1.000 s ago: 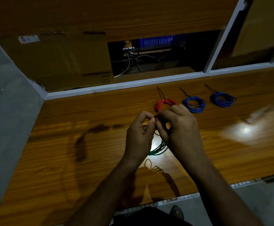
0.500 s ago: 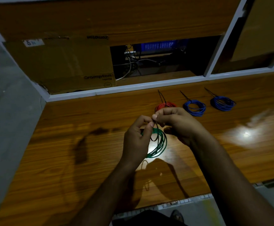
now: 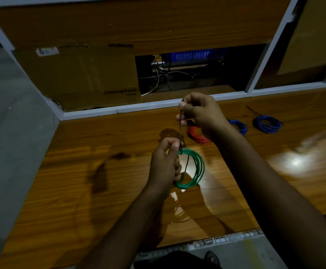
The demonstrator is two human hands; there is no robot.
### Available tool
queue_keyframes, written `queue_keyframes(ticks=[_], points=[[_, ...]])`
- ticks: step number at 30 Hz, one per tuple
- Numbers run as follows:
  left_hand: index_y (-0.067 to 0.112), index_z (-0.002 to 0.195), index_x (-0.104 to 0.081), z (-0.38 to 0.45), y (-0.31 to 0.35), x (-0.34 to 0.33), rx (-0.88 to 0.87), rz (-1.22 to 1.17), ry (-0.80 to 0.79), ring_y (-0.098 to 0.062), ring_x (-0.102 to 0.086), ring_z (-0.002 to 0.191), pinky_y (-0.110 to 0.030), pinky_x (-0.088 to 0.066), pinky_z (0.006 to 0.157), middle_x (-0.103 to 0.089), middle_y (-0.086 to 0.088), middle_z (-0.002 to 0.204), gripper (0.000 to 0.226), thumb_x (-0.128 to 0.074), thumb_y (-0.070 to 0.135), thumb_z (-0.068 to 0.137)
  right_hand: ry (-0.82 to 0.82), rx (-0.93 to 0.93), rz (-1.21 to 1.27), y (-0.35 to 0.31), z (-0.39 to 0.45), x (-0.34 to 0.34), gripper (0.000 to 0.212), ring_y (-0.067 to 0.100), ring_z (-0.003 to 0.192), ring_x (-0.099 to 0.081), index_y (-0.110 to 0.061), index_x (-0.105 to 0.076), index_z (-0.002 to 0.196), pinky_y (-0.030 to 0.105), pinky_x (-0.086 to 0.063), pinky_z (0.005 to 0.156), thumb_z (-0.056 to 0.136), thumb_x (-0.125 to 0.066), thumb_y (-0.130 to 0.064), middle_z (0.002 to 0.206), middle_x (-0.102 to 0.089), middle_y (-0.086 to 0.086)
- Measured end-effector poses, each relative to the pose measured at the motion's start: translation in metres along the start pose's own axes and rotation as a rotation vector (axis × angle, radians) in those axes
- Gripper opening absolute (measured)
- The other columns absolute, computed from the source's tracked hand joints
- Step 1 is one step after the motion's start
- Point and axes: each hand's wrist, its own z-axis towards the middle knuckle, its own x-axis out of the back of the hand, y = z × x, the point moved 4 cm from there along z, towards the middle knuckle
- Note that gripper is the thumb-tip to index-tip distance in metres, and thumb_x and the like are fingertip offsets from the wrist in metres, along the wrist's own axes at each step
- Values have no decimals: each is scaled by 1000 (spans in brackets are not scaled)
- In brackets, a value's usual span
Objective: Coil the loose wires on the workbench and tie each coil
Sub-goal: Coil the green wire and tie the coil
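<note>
Both hands hold work above the table [image 3: 100, 191]. Left hand [image 3: 164, 164] pinches the top of the green coil [image 3: 193, 169] between thumb and forefinger, its lower fingers curled round the coil's near-left side; the coil hangs from that grip above the table's middle. Right hand [image 3: 201, 113], higher and farther, pinches the upper end of a thin dark tie [image 3: 181, 131], which runs straight down to the bunched top of the coil. In the dim light the tie seems cinched round the wires, though I cannot be sure. On the table to the right lie a red coil [image 3: 197, 135], partly behind the right wrist, and two blue coils [image 3: 239, 127] [image 3: 268, 124]. A cardboard box [image 3: 80, 78] stands at the far left.
</note>
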Motion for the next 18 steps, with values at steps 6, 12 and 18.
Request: queue_keyframes(ticks=[6,12,18], points=[[20,92,-52,9,-1,13,60,13,56,-8,-23,42,-22,-17,44,-29,6,53,18,-42,28,105,27,164,-141,-20,7,-6,8,16,75,-73,-14,-59,90,22,-56,62,98,-57,-11,96,-62,7],[23,90,-53,12,-8,14,67,126,113,-8,-26,43,-24,-19,44,-33,6,54,22,-39,29,106,0,246,-250,-27,6,-15,4,13,74,-74,-7,-61,94,31,-62,66,96,-61,-11,94,-64,5],[23,89,-54,12,-14,9,54,193,141,-10,-30,44,-22,-23,42,-36,4,56,23,-39,28,106,18,296,-313,-22,8,-12,4,10,76,-73,-12,-63,90,33,-63,70,94,-64,-12,92,-64,0]])
